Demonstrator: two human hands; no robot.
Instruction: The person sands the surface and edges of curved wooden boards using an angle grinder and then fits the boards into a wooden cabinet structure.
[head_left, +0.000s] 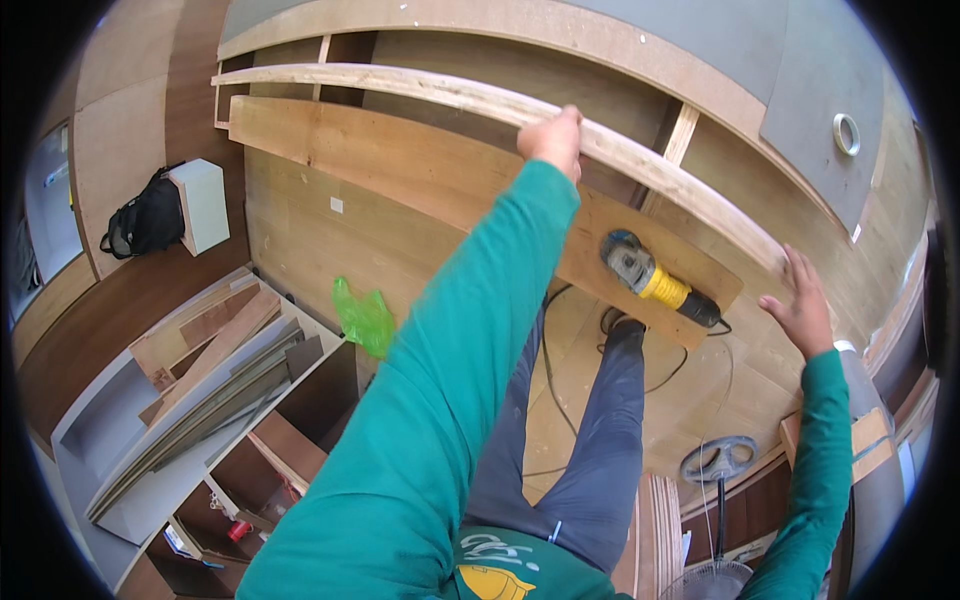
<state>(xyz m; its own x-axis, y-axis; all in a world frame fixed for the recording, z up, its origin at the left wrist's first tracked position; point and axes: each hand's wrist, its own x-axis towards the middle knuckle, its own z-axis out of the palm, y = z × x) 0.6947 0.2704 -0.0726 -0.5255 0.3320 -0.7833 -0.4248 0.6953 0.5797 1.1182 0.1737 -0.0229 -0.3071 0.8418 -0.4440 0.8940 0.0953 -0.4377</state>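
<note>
A long, pale wooden strip point(420, 88) stretches across the upper half of the head view, its far left end by a wooden frame. My left hand point(553, 142) is wrapped around it near the middle. At the strip's right end is my right hand point(803, 308), fingers spread and thumb apart, with the fingertips at or against the end; firm contact is hard to tell. Below the strip lies a long wooden plank point(400, 170). A yellow and black angle grinder point(660, 283) rests on the plank's right part, its cord trailing to the floor.
A grey-topped panel point(690, 40) with a roll of tape point(846, 134) lies beyond the strip. On the left are a green plastic bag point(363, 317), a black backpack point(147, 217) and a cabinet point(130, 420) with wood offcuts. A fan point(718, 462) stands at lower right.
</note>
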